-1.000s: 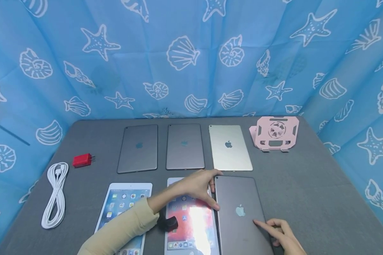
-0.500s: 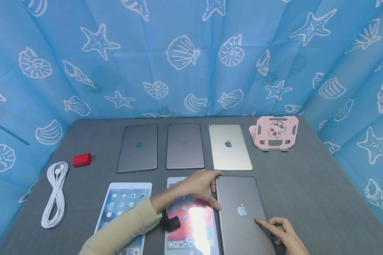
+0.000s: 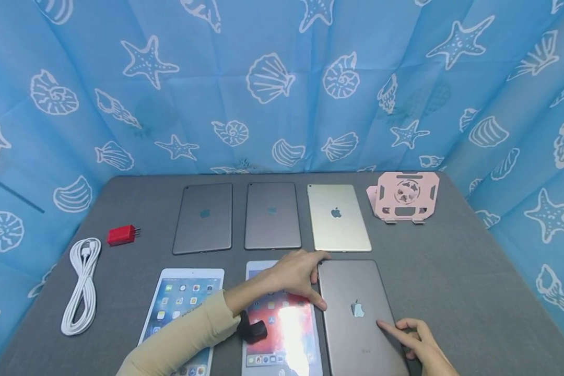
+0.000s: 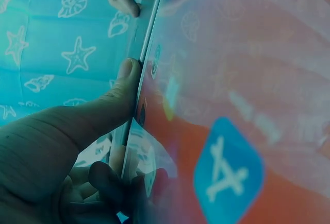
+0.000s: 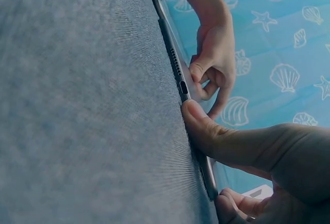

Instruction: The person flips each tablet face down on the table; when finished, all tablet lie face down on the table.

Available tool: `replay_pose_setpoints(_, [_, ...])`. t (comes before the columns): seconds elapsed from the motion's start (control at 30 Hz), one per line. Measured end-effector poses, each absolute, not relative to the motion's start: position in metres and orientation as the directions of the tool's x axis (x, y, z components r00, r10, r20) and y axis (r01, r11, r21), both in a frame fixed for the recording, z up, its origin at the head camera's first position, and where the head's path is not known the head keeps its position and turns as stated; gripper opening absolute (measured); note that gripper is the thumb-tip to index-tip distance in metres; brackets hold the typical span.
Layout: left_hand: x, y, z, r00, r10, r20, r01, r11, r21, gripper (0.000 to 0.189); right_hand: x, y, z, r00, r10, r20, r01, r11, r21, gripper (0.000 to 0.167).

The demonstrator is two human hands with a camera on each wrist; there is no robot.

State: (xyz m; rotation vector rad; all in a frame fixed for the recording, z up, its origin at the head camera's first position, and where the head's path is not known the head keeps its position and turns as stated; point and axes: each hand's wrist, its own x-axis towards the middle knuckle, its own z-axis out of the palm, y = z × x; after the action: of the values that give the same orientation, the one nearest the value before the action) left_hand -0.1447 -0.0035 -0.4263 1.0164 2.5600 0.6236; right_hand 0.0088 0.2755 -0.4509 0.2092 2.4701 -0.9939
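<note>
A grey tablet point(image 3: 348, 287) lies face down at the front right, its apple logo facing up. My left hand point(image 3: 300, 272) holds it at the top left corner, fingers at the top edge and thumb against the left side. At the lower right my right hand point(image 3: 423, 344) grips it, the index finger reaching onto its back. In the right wrist view the right thumb point(image 5: 203, 126) presses the edge beside the charging port. Under my left forearm, two white tablets lie screen up, one with a red screen point(image 3: 263, 318) and one with a blue screen point(image 3: 169, 292).
Behind, two dark tablets point(image 3: 202, 230) point(image 3: 272, 224) and a silver tablet point(image 3: 340, 227) lie face down in a row. A pink stand point(image 3: 406, 196) is at the back right. A red charger point(image 3: 120, 236) and a coiled white cable point(image 3: 82, 287) lie left. A blue curtain point(image 3: 282, 125) surrounds the table.
Both hands have shifted the grey tablet slightly to the right, widening the gap beside the red-screened tablet. The other things have stayed in place.
</note>
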Motion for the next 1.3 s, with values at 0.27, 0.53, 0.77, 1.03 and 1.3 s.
replay_pose_setpoints(0.27, [-0.146, -0.002, -0.428, -0.71, 0.695, -0.114, 0.556, 0.653, 0.514, 0.102, 0.013, 0.282, -0.457, -0.954, -0.182, -0.237, -0.021, 0.832, -0.555, 0.086])
replay_pose_setpoints(0.53, [-0.146, -0.001, -0.429, -0.717, 0.689, -0.102, 0.551, 0.651, 0.523, 0.102, 0.015, 0.287, -0.46, -0.959, -0.244, -0.144, -0.126, 0.822, -0.555, 0.085])
replay_pose_setpoints(0.77, [-0.145, -0.003, -0.429, -0.711, 0.697, -0.093, 0.557, 0.639, 0.531, 0.102, 0.022, 0.279, -0.466, -0.975, -0.22, -0.015, -0.193, 0.882, -0.43, 0.082])
replay_pose_setpoints(1.03, [-0.146, -0.009, -0.426, -0.663, 0.743, -0.09, 0.573, 0.581, 0.578, 0.097, 0.025, 0.246, -0.465, -0.914, -0.26, 0.312, -0.372, 0.843, -0.388, 0.075])
replay_pose_setpoints(1.3, [-0.148, -0.021, -0.422, -0.608, 0.793, -0.028, 0.571, 0.462, 0.678, 0.088, 0.02, 0.226, -0.458, -0.852, -0.356, 0.384, -0.501, 0.767, -0.4, 0.07])
